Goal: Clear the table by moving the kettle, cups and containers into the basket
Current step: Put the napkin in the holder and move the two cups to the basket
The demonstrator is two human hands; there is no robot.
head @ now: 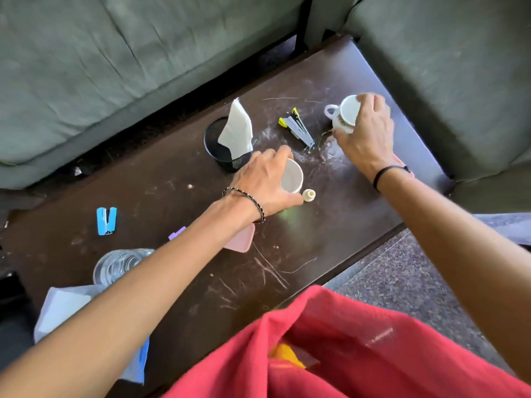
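Observation:
On the dark brown table (330,254), my left hand (263,182) wraps around a plain white cup (293,178) near the middle. My right hand (366,130) grips a white cup with a handle (343,112) at the far right, tilted on its side so that its rim faces me. A black mesh container (218,142) with a white napkin (237,129) in it stands just left of my left hand. A clear glass container (115,265) sits near the front left, partly behind my left forearm. No basket or kettle is in sight.
A grey-and-yellow stapler (298,127) lies between the cups. A small cream cap (309,194), a pink lid (241,238), a blue clip (106,221) and papers (63,308) also lie on the table. Green sofas surround it. My red garment (330,354) fills the foreground.

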